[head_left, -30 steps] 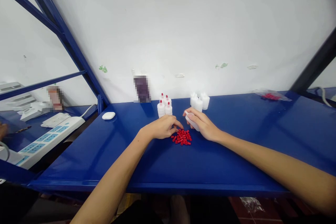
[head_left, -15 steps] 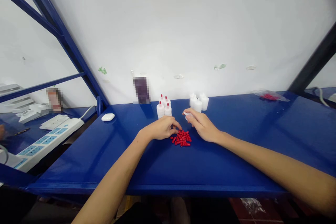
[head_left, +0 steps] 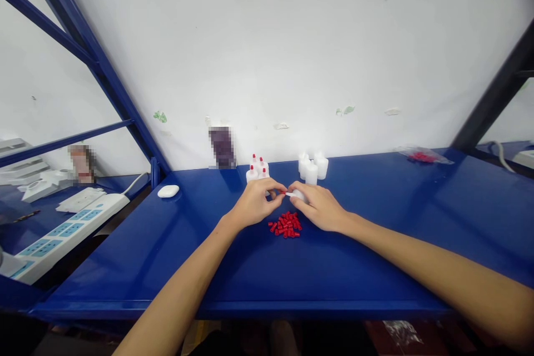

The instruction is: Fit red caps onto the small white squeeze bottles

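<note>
Between finger and thumb, my left hand point(head_left: 259, 201) pinches a small red cap point(head_left: 283, 193) at the nozzle tip of a white squeeze bottle point(head_left: 299, 196). My right hand point(head_left: 320, 206) is wrapped round that bottle, which lies tilted with its nozzle toward the left; most of its body is hidden by the fingers. Below both hands lies a pile of red caps point(head_left: 287, 226) on the blue table. Behind my left hand stand several white bottles with red caps point(head_left: 252, 175), partly covered by it. Several bottles without red caps point(head_left: 311, 173) stand behind my right hand.
The blue table point(head_left: 359, 272) meets a white wall. A white case point(head_left: 168, 191) lies at its left, and a clear bag of red pieces point(head_left: 423, 156) at the back right. A power strip point(head_left: 70, 233) sits beyond the blue frame post point(head_left: 112, 89) at left.
My left hand has lifted from the pile with a red cap and brought it to the bottle's nozzle. My right hand has turned the bottle's nozzle toward it. The view has shifted slightly.
</note>
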{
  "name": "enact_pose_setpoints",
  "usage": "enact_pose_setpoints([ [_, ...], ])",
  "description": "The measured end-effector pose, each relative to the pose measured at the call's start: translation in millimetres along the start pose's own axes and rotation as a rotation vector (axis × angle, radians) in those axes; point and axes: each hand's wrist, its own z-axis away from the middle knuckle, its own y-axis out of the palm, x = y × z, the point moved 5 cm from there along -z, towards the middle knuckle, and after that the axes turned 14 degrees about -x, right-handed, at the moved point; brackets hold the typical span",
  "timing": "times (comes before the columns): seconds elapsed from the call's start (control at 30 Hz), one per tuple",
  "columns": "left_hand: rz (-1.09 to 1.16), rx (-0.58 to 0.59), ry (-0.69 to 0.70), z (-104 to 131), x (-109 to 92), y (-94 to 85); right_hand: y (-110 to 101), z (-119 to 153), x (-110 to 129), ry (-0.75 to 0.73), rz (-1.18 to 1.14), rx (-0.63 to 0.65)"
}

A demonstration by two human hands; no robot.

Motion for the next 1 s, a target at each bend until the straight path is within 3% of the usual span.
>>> enact_pose_setpoints([
  [0.37, 0.094, 0.012, -0.072, 1.0, -6.3, 3.0, -1.4, -1.9, -1.9, -0.003, -0.053, -0.02],
  [0.67, 0.215, 0.056, -0.198, 8.5, -6.4, 16.5, 1.0, -3.6, -8.7, 0.072, -0.052, 0.064],
  [1.0, 0.258, 0.089, -0.152, 10.8, -11.1, 21.3, 4.0, -5.8, -5.3, 0.081, -0.11, 0.022],
])
